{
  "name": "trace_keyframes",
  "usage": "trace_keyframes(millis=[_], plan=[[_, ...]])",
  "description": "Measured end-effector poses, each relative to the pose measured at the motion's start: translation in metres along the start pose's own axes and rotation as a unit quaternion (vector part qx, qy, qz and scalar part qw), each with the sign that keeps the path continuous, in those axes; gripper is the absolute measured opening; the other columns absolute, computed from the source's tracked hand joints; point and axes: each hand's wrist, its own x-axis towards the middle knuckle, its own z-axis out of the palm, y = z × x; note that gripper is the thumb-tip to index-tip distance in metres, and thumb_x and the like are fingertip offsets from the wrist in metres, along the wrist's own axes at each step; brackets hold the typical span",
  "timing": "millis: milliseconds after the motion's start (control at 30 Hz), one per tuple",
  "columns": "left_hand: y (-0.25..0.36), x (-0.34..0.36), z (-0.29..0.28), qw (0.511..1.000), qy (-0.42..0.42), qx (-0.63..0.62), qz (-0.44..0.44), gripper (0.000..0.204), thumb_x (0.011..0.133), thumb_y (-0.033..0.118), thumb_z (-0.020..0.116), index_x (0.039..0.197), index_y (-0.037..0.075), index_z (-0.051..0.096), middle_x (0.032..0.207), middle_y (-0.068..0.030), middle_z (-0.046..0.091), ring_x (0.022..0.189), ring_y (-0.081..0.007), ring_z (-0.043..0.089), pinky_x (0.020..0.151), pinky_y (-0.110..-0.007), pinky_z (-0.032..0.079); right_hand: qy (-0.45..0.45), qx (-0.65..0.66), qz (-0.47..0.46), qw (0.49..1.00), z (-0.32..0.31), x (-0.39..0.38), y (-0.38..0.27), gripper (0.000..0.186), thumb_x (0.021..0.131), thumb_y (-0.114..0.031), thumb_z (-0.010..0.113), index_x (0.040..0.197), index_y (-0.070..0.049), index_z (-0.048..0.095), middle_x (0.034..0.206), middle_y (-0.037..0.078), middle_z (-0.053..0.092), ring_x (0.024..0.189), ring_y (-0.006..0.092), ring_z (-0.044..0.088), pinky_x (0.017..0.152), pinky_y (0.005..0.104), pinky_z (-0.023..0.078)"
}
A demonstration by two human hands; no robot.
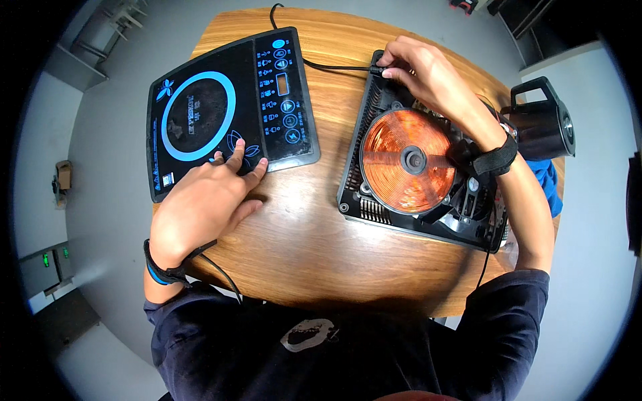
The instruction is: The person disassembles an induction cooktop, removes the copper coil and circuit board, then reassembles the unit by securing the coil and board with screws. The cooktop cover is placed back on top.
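Observation:
The black glass top panel of an induction cooker lies on the left of the table, with a blue ring and a column of touch buttons. My left hand rests on its near edge, fingers spread, gripping nothing. To the right sits the cooker's opened black base, its round copper coil exposed. At the base's far left corner my right hand pinches the black power cord where it meets the housing. My right forearm hides part of the inner parts.
A black jug with a handle stands at the table's right edge, beside a blue cloth. The wooden table has a curved rim. Thin cables hang near both my wrists. A grey floor surrounds the table.

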Motion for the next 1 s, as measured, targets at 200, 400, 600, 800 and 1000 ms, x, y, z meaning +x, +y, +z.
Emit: trace_keyframes(millis=[200,400,600,800,1000], plan=[[0.003,0.001,-0.003,1.0,0.01,-0.004,0.002,0.063,0.106,0.039,0.075,0.16,0.009,0.064,0.165,-0.0389,0.051,0.13,-0.0532,0.071,0.112,-0.051,0.06,0.002,-0.023,-0.01,1.0,0.0,-0.001,0.004,0.018,0.098,-0.008,0.081,0.111,0.004,0.075,0.101,0.023,0.078,0.099,0.0439,0.077,0.085,0.049,0.061],[0.003,0.0,0.002,0.999,0.043,0.008,0.018,0.059,0.107,0.036,0.074,0.155,0.004,0.068,0.16,-0.0407,0.056,0.122,-0.0532,0.075,0.112,-0.049,0.06,-0.004,-0.003,0.025,1.0,-0.001,-0.004,0.0,0.014,0.098,-0.005,0.079,0.108,0.004,0.076,0.096,0.024,0.078,0.097,0.0458,0.077,0.084,0.0513,0.06],[0.004,0.001,0.0,0.999,0.037,0.003,0.013,0.058,0.107,0.036,0.073,0.155,0.003,0.067,0.159,-0.0405,0.056,0.12,-0.0528,0.076,0.114,-0.049,0.059,-0.013,-0.041,0.019,0.999,0.002,-0.009,0.001,0.015,0.099,-0.005,0.077,0.11,0.005,0.073,0.103,0.022,0.072,0.11,0.0455,0.073,0.091,0.0503,0.058],[0.003,-0.001,0.007,1.0,0.026,0.014,-0.003,0.065,0.104,0.038,0.077,0.161,0.011,0.064,0.166,-0.0371,0.052,0.128,-0.0536,0.072,0.108,-0.053,0.062,-0.057,-0.127,-0.016,0.99,-0.008,-0.016,-0.014,0.017,0.101,-0.002,0.072,0.117,0.004,0.073,0.112,0.02,0.071,0.11,0.0447,0.071,0.094,0.0516,0.057],[0.004,-0.002,-0.001,1.0,0.016,0.016,-0.003,0.064,0.104,0.039,0.076,0.16,0.01,0.065,0.165,-0.0362,0.054,0.129,-0.0507,0.072,0.11,-0.051,0.061,-0.104,-0.153,0.007,0.983,-0.015,-0.035,-0.008,0.038,0.102,0.004,0.067,0.139,-0.001,0.074,0.125,0.018,0.069,0.12,0.0428,0.068,0.104,0.0503,0.056]])
